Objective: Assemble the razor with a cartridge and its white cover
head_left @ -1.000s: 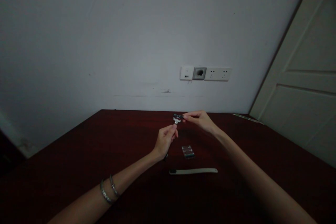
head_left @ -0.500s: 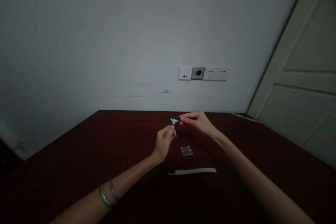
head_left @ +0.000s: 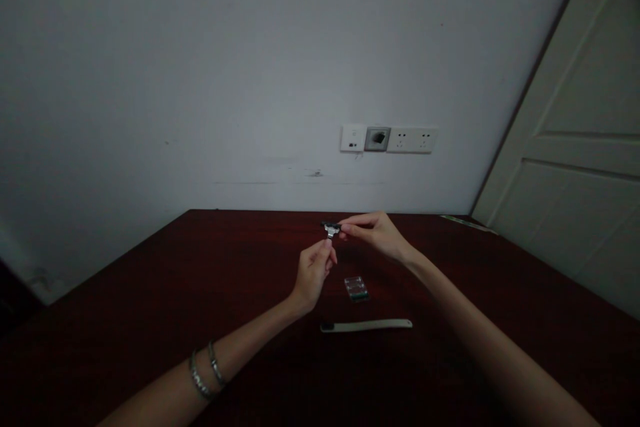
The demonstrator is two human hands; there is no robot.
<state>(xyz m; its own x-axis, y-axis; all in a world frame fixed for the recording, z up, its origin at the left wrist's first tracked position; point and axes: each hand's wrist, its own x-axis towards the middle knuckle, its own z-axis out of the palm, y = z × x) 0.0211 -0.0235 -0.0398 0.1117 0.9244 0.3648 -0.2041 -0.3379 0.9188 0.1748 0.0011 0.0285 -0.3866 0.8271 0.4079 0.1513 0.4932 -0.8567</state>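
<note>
Both hands are raised over a dark red table (head_left: 150,293). My left hand (head_left: 313,273) is closed round the handle of a razor, whose silver neck and dark head (head_left: 331,229) stick up above my fingers. My right hand (head_left: 375,232) pinches the right end of that razor head between thumb and forefinger. Below the hands, a small clear case with blade cartridges (head_left: 356,287) lies on the table. A long pale strip with a dark left tip (head_left: 367,325) lies in front of it.
A grey wall (head_left: 200,80) rises behind the table, with a row of white sockets and a switch (head_left: 389,139). A pale panelled door (head_left: 580,167) stands at the right. A thin light object (head_left: 467,223) lies at the table's far right corner.
The razor head and both hands have shifted slightly to the left. The case and the pale strip have not moved.
</note>
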